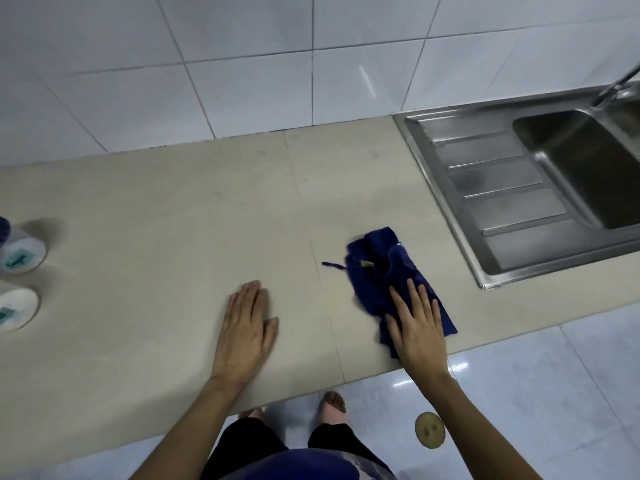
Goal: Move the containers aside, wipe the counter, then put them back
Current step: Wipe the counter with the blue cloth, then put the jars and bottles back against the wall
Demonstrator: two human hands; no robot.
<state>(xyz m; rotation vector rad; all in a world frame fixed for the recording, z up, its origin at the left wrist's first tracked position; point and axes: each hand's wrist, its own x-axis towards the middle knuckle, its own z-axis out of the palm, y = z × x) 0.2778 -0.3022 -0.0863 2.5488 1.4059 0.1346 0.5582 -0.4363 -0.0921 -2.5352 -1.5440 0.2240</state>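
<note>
A beige tabletop (173, 209) lies cleared mid-wipe beside a steel sink (502, 188); two white containers (20, 254) wait at its far left edge. The right hand (420, 327) presses a blue cloth (381, 268), fingers spread flat; the left hand (246, 327) rests open-palmed. Returning the containers remains.

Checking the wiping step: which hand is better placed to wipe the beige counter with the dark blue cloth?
The right hand. It already lies flat on the dark blue cloth, while the left hand rests bare on the beige counter, apart from the cloth.
</note>
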